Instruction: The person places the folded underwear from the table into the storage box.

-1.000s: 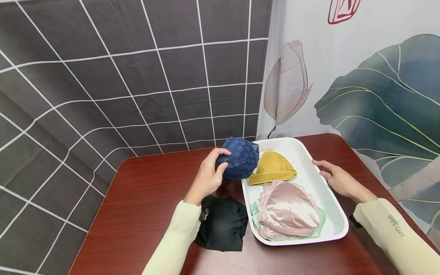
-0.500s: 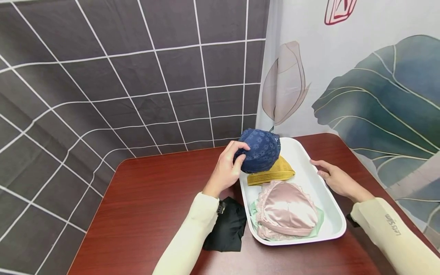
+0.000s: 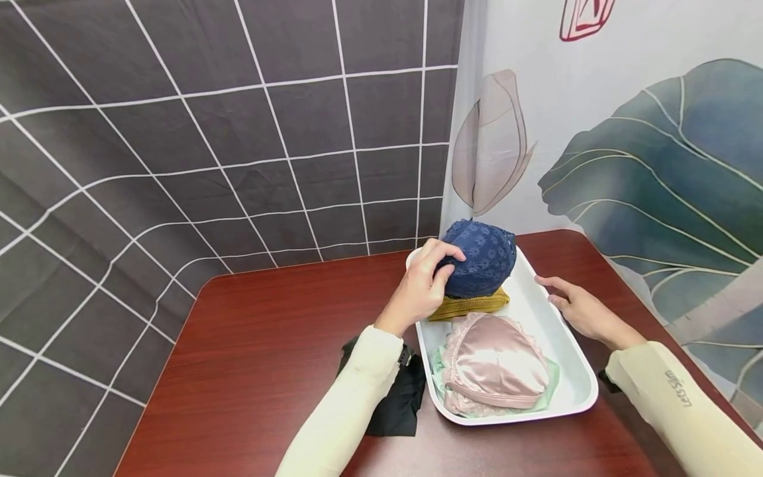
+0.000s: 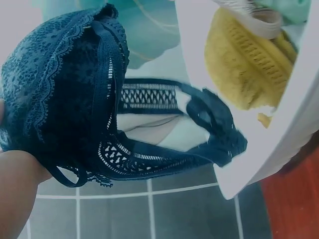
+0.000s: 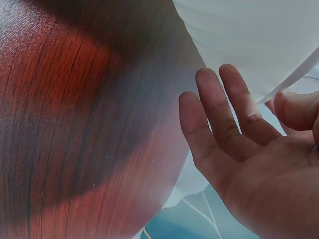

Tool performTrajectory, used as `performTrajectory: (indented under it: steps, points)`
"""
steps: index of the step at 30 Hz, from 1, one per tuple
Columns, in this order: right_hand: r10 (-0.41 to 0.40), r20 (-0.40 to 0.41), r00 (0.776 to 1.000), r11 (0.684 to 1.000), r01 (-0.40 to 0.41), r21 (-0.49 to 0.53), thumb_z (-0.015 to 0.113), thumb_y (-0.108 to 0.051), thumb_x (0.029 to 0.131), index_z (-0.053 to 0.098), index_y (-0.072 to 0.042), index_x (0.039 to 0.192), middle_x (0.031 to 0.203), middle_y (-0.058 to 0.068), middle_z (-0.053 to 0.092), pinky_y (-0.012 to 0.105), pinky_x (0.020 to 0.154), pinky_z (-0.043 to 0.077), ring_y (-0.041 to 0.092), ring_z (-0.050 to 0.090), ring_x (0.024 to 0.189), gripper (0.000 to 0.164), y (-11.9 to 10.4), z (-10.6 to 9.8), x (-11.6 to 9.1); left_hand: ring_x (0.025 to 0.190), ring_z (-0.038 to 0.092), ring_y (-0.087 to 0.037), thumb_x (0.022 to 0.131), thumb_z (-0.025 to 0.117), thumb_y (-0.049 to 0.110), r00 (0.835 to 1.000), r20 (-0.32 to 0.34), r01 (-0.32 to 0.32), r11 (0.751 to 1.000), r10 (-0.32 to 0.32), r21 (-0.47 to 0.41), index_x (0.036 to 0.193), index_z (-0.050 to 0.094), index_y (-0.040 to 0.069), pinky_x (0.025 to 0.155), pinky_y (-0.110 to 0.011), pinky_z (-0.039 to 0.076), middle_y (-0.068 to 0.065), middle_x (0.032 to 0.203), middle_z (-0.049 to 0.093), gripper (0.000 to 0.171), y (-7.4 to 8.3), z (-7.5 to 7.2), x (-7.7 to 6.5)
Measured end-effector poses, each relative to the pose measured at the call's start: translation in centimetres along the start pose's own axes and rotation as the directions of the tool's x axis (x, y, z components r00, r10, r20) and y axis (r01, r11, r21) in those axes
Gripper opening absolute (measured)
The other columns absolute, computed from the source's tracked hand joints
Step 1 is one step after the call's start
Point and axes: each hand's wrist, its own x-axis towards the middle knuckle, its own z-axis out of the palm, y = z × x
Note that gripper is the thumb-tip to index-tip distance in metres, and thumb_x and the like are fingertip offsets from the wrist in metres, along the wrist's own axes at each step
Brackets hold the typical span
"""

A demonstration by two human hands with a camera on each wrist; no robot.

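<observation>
Pinched between the thumb and fingers of my left hand (image 3: 420,285) is a navy lace bra (image 3: 481,258), raised over the far end of a white tray (image 3: 560,334). Its band and straps dangle loose beside the cups in the left wrist view. Beneath it, a folded mustard bra (image 3: 471,307) lies in the tray, partly covered from the head camera. A pink satin bra (image 3: 497,364) rests nearer the front on a mint-green piece (image 3: 554,377). My right hand (image 3: 587,315) touches the tray's right rim with its fingertips; its fingers (image 5: 214,94) are extended in the right wrist view.
A black cloth (image 3: 401,404) lies left of the tray, partly under my left forearm. All stands on a reddish-brown wooden table (image 3: 250,358). A grey grid-patterned curtain (image 3: 250,165) and a white leaf-printed one (image 3: 656,199) hang behind.
My left hand has carried the navy bra rightward, from the tray's left edge to over the mustard bra. The right hand has stayed at the rim.
</observation>
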Motion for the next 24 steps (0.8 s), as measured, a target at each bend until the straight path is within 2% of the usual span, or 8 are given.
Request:
performTrajectory:
  steps: [4, 7, 9, 12, 17, 22, 24]
  points:
    - [-0.009, -0.006, 1.000, 1.000, 0.009, -0.001, 0.046, -0.007, 0.098, 0.033, 0.000, 0.143, 0.128, 0.034, 0.044, 0.052, 0.079, 0.049, 0.041, 0.055, 0.100, 0.047, 0.1, -0.1, 0.0, 0.108, 0.049, -0.013, 0.091, 0.050, -0.007, 0.998, 0.056, 0.024, 0.999, -0.025, 0.024, 0.105, 0.057, 0.011, 0.093, -0.022, 0.037, -0.003, 0.108, 0.052, 0.024, -0.7, 1.3, 0.3]
    - [-0.017, -0.007, 1.000, 1.000, 0.017, 0.003, 0.046, -0.007, 0.098, 0.034, 0.000, 0.143, 0.127, 0.034, 0.045, 0.050, 0.078, 0.050, 0.040, 0.056, 0.098, 0.047, 0.1, 0.0, 0.0, 0.112, 0.048, -0.014, 0.091, 0.051, -0.006, 0.992, 0.108, 0.060, 0.996, -0.067, 0.064, 0.106, 0.057, 0.011, 0.096, -0.022, 0.035, -0.005, 0.110, 0.053, 0.024, -1.4, 2.0, 0.5]
    - [-0.019, -0.009, 1.000, 1.000, 0.019, 0.007, 0.046, -0.007, 0.098, 0.034, 0.000, 0.143, 0.127, 0.034, 0.046, 0.049, 0.077, 0.051, 0.039, 0.057, 0.097, 0.047, 0.1, 0.1, 0.0, 0.115, 0.047, -0.016, 0.091, 0.053, -0.005, 0.982, 0.156, 0.093, 0.991, -0.107, 0.095, 0.108, 0.057, 0.010, 0.099, -0.022, 0.033, -0.007, 0.112, 0.053, 0.023, -1.9, 2.3, 0.5]
    - [-0.022, -0.009, 1.000, 1.000, 0.022, 0.020, 0.046, -0.006, 0.098, 0.035, 0.000, 0.142, 0.126, 0.034, 0.046, 0.047, 0.075, 0.052, 0.037, 0.058, 0.094, 0.046, 0.1, 0.1, 0.0, 0.117, 0.047, -0.017, 0.092, 0.055, -0.001, 0.957, 0.228, 0.149, 0.979, -0.177, 0.137, 0.112, 0.056, 0.011, 0.100, -0.022, 0.031, -0.007, 0.114, 0.053, 0.023, -2.5, 2.7, 0.6]
    - [-0.022, -0.007, 1.000, 0.999, 0.022, 0.028, 0.047, -0.007, 0.098, 0.035, -0.001, 0.143, 0.126, 0.033, 0.046, 0.046, 0.074, 0.052, 0.037, 0.058, 0.095, 0.047, 0.1, 0.1, 0.0, 0.117, 0.046, -0.018, 0.092, 0.058, 0.003, 0.903, 0.295, 0.265, 0.945, -0.313, 0.190, 0.117, 0.055, 0.011, 0.100, -0.023, 0.032, -0.009, 0.118, 0.053, 0.026, -3.2, 3.2, 0.5]
    - [-0.011, 0.002, 1.000, 0.999, 0.011, 0.044, 0.048, -0.007, 0.098, 0.033, -0.001, 0.144, 0.127, 0.034, 0.045, 0.045, 0.073, 0.053, 0.038, 0.059, 0.095, 0.049, 0.1, 0.1, 0.0, 0.119, 0.046, -0.020, 0.093, 0.059, 0.010, 0.825, 0.307, 0.396, 0.873, -0.475, 0.286, 0.122, 0.052, 0.014, 0.100, -0.027, 0.034, -0.012, 0.125, 0.051, 0.031, -3.8, 3.6, 0.4]
    - [-0.007, 0.003, 1.000, 0.999, 0.007, 0.045, 0.048, -0.008, 0.098, 0.033, -0.001, 0.144, 0.128, 0.034, 0.045, 0.045, 0.072, 0.053, 0.039, 0.059, 0.095, 0.049, 0.1, 0.0, -0.1, 0.119, 0.047, -0.020, 0.093, 0.059, 0.014, 0.782, 0.313, 0.440, 0.833, -0.539, 0.336, 0.126, 0.051, 0.017, 0.099, -0.029, 0.036, -0.011, 0.126, 0.050, 0.034, -3.9, 3.7, 0.4]
